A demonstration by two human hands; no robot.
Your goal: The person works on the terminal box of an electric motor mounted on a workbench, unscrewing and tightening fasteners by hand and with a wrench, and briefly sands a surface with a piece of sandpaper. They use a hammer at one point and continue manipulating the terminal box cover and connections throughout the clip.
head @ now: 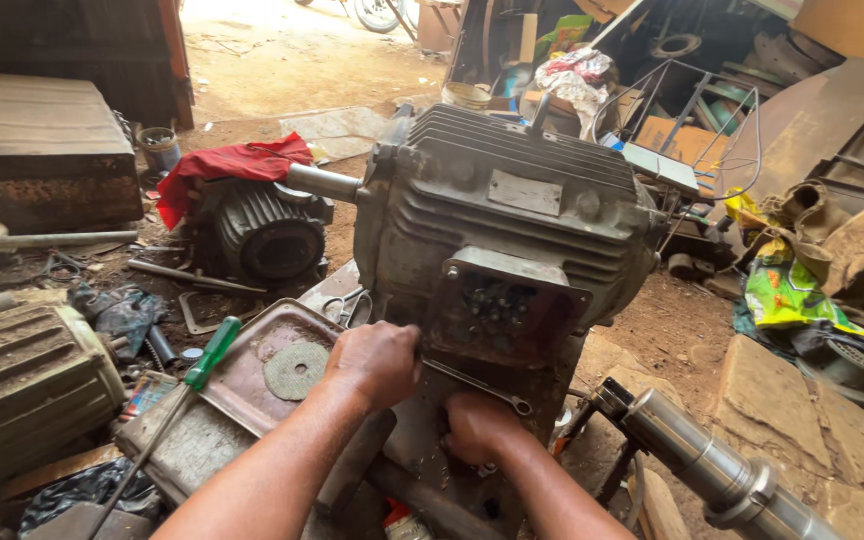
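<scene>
A big grey ribbed electric motor (pixel 512 215) stands in front of me, its shaft (pixel 324 183) pointing left and its open terminal box (pixel 500 303) facing me. My left hand (pixel 377 362) is closed on the end of a metal wrench (pixel 480 387) that lies slanted just under the terminal box. My right hand (pixel 477 427) sits lower, fisted against the motor's base below the wrench; I cannot make out what it grips.
A green-handled screwdriver (pixel 210 353) rests on a rusty metal plate (pixel 252 385) at left. A second motor (pixel 264 235) under a red cloth (pixel 232 165) lies behind, another motor (pixel 22 385) at far left. A steel cylinder (pixel 712 465) juts in at lower right. Scrap fills the right side.
</scene>
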